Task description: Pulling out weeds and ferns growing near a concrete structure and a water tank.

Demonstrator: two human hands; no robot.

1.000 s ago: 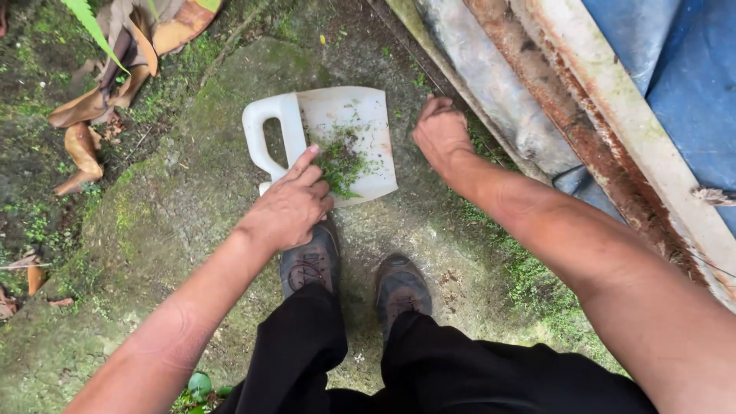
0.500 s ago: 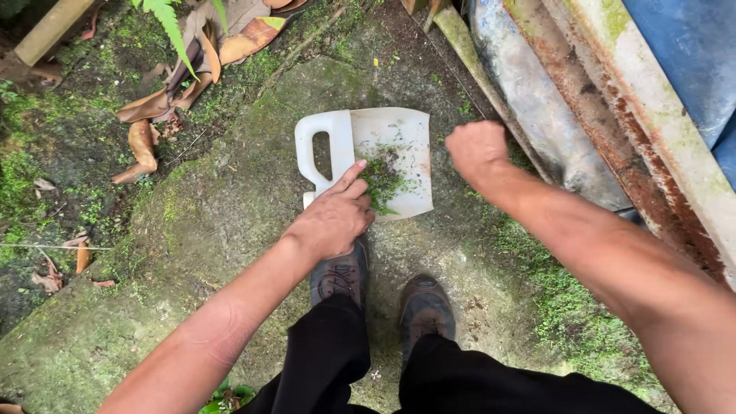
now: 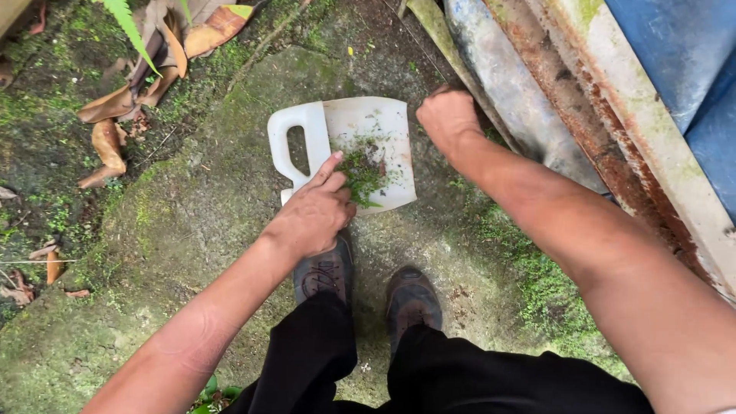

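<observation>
Nearest to us we see black trousers (image 3: 429,379) and two worn brown shoes (image 3: 368,287) planted on a mossy concrete slab (image 3: 153,253). Just ahead of the shoes, our left hand (image 3: 313,217) rests at the near edge of a cut-open white plastic jug (image 3: 349,149), which lies flat on the slab like a scoop with its handle to the left. The fingers of that hand are curled loosely, the forefinger stretched out along the jug's wall beside the handle; it touches the jug rather than clasping it. Inside the jug sits a small heap of green plant scraps (image 3: 360,175) (moss or torn weeds, we cannot tell which), just beside the left fingertips.

Our right hand (image 3: 448,116) is a little farther on, at the jug's right edge, closed into a fist; we cannot tell whether it pinches anything. Beyond it a rusty metal frame (image 3: 613,107) and a grey pipe (image 3: 506,92) run diagonally, with blue sheeting (image 3: 682,54) behind. Farthest left, dry brown leaves (image 3: 146,84) lie on the damp ground.
</observation>
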